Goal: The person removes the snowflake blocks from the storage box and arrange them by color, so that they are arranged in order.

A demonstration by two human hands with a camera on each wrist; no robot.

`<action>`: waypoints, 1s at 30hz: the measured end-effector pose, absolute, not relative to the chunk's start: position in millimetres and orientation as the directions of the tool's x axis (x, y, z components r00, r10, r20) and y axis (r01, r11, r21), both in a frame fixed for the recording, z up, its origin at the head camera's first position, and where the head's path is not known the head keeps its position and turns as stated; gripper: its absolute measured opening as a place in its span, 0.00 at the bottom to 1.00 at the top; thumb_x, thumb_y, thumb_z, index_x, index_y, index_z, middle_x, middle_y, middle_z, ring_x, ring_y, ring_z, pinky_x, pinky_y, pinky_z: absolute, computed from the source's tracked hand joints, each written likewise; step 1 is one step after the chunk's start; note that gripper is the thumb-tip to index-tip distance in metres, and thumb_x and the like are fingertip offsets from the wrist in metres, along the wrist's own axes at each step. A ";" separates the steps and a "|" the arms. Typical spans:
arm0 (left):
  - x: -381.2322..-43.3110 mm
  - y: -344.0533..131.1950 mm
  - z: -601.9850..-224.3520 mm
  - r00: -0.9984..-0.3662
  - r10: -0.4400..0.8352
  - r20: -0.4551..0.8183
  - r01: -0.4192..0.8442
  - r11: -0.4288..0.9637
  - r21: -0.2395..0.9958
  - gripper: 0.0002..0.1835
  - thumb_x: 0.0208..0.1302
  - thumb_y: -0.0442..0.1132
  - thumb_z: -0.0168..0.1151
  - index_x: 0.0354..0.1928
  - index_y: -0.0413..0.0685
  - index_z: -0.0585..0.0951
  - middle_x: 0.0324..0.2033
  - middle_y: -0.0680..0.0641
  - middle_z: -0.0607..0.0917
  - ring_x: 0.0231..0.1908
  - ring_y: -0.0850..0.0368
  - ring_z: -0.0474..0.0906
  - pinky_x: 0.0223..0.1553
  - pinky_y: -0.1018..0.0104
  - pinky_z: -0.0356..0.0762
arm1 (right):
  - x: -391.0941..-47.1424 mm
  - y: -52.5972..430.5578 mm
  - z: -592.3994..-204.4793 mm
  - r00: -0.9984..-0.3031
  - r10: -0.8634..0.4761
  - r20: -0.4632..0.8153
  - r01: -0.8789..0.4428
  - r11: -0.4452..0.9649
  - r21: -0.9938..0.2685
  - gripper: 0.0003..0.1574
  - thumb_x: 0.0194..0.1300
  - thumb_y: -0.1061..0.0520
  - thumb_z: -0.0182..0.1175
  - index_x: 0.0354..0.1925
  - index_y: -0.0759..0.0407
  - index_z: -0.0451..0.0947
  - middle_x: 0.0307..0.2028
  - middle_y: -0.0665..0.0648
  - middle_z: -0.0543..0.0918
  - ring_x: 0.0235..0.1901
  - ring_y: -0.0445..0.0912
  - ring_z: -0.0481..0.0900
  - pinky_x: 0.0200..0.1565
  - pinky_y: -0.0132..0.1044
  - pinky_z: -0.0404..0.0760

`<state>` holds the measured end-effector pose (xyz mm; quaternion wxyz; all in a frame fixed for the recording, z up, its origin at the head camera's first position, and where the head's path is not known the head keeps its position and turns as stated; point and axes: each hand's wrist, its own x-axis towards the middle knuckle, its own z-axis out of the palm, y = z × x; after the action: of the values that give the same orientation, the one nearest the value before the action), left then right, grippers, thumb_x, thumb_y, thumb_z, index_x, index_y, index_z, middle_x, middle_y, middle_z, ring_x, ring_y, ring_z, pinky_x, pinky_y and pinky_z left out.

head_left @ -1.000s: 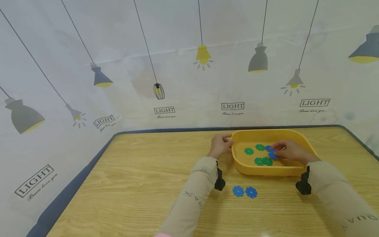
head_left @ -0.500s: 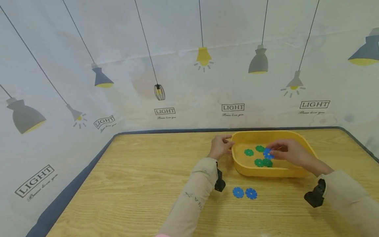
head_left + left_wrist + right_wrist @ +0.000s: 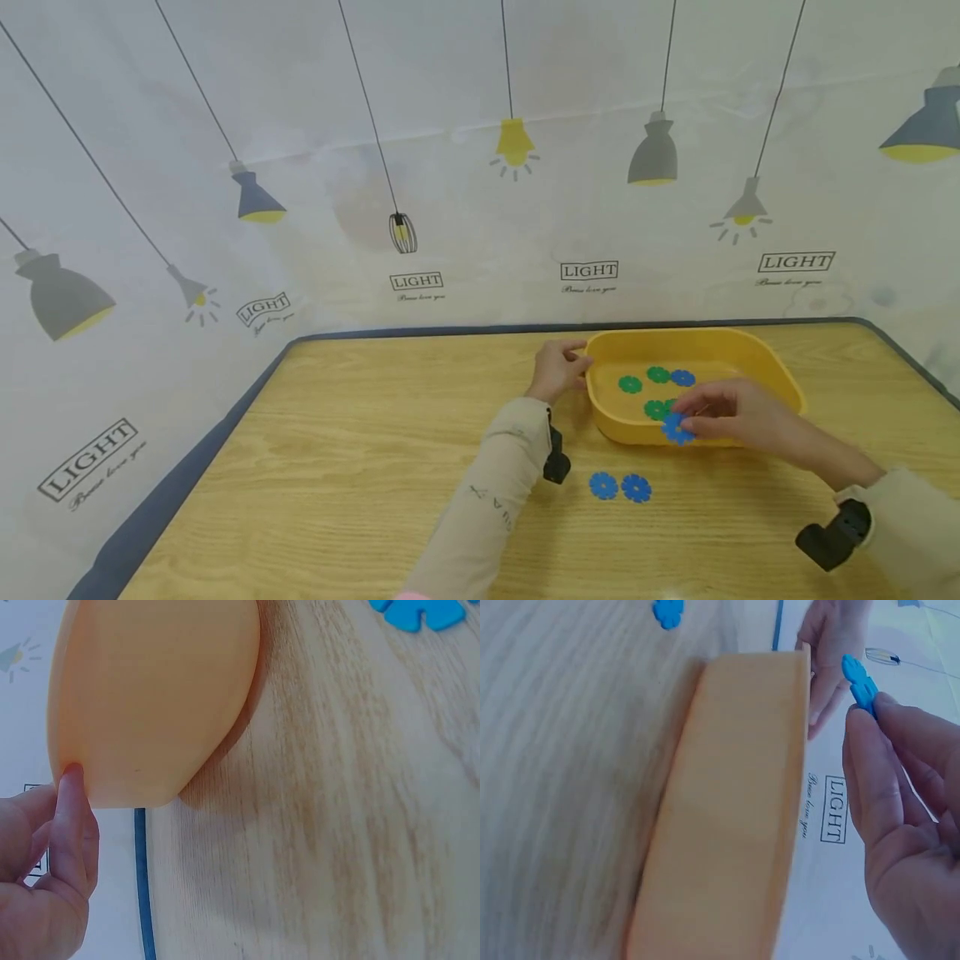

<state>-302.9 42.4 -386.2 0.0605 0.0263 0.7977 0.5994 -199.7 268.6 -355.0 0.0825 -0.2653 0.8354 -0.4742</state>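
My right hand [image 3: 750, 421] pinches a blue flower-shaped disc [image 3: 677, 429] between thumb and fingertips, over the front rim of the yellow tray [image 3: 622, 432]. In the right wrist view that slotted blue disc [image 3: 861, 684] is seen nearly edge-on. At the tray's left end my left hand [image 3: 553, 371] holds the rim; in the left wrist view a fingertip of the left hand [image 3: 64, 862] presses the outer wall. Inside the tray lie another blue disc [image 3: 682, 378] and several green discs [image 3: 630, 384], one partly hidden behind the held disc.
Two blue discs, a left one [image 3: 603, 485] and a right one [image 3: 637, 488], lie side by side on the wooden table [image 3: 375, 467] in front of the tray. Behind the table's dark edge stands a wall covering [image 3: 480, 208] printed with lamps.
My right hand has lifted a blue disc from inside the tray and brought it toward me to the front rim. The left hand has stayed at the tray's left end.
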 end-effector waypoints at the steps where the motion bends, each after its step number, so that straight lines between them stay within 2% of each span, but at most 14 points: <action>1: -303.0 42.5 -386.6 -0.991 0.115 -0.066 -0.032 0.281 0.959 0.19 0.56 0.29 0.59 0.52 0.39 0.76 0.28 0.46 0.73 0.27 0.49 0.79 0.22 0.71 0.81 | -197.8 268.3 -357.3 -0.836 -0.536 0.119 -0.375 0.400 -0.836 0.13 0.59 0.63 0.57 0.41 0.72 0.75 0.31 0.51 0.81 0.29 0.39 0.77 0.30 0.32 0.82; 6: -303.2 42.5 -387.9 -0.991 0.116 -0.066 -0.030 0.285 0.958 0.18 0.56 0.29 0.59 0.51 0.40 0.76 0.28 0.47 0.73 0.25 0.51 0.79 0.22 0.71 0.81 | -190.8 266.6 -374.7 -0.775 -0.615 0.146 -0.411 0.314 -0.856 0.10 0.59 0.67 0.55 0.38 0.74 0.75 0.32 0.49 0.81 0.29 0.37 0.77 0.27 0.32 0.81; 10: -305.0 42.8 -388.4 -0.992 0.107 -0.067 -0.033 0.291 0.956 0.18 0.56 0.29 0.59 0.51 0.41 0.77 0.27 0.47 0.74 0.24 0.53 0.78 0.24 0.70 0.81 | -187.2 266.4 -387.7 -0.763 -0.640 0.090 -0.366 0.314 -0.876 0.12 0.60 0.64 0.55 0.39 0.74 0.75 0.33 0.49 0.81 0.30 0.36 0.77 0.28 0.32 0.81; 14: -305.7 43.1 -387.6 -0.992 0.102 -0.073 -0.038 0.303 0.952 0.18 0.55 0.29 0.60 0.51 0.41 0.77 0.26 0.47 0.74 0.23 0.55 0.78 0.25 0.68 0.82 | -185.2 265.9 -400.5 -0.777 -0.627 0.059 -0.353 0.356 -0.865 0.12 0.59 0.62 0.57 0.38 0.72 0.76 0.32 0.50 0.81 0.30 0.35 0.76 0.27 0.31 0.80; 19: -306.2 43.0 -387.4 -0.991 0.106 -0.075 -0.040 0.302 0.952 0.18 0.55 0.29 0.60 0.51 0.41 0.77 0.27 0.47 0.74 0.25 0.52 0.79 0.24 0.69 0.81 | -184.4 265.8 -412.3 -0.806 -0.591 0.029 -0.343 0.425 -0.838 0.12 0.57 0.60 0.59 0.38 0.68 0.78 0.31 0.51 0.80 0.30 0.35 0.75 0.29 0.29 0.79; 26: -306.4 42.4 -388.2 -0.992 0.111 -0.065 -0.029 0.300 0.954 0.18 0.56 0.30 0.60 0.51 0.41 0.77 0.27 0.47 0.74 0.27 0.50 0.80 0.22 0.71 0.81 | -187.0 261.5 -418.5 -0.848 -0.530 -0.034 -0.291 0.518 -0.804 0.13 0.56 0.58 0.61 0.38 0.65 0.79 0.34 0.53 0.81 0.32 0.35 0.75 0.33 0.27 0.78; 30: -306.3 42.3 -388.2 -0.992 0.108 -0.064 -0.028 0.303 0.953 0.18 0.55 0.30 0.60 0.50 0.41 0.77 0.27 0.47 0.74 0.25 0.51 0.80 0.22 0.71 0.81 | -188.6 258.3 -418.6 -0.858 -0.513 -0.032 -0.311 0.566 -0.763 0.11 0.55 0.57 0.61 0.37 0.62 0.79 0.34 0.51 0.81 0.33 0.35 0.75 0.35 0.28 0.79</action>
<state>-306.3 42.3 -388.2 0.0576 0.0247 0.8050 0.5899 -188.6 258.3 -418.6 0.1259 -0.2351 0.8760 -0.4020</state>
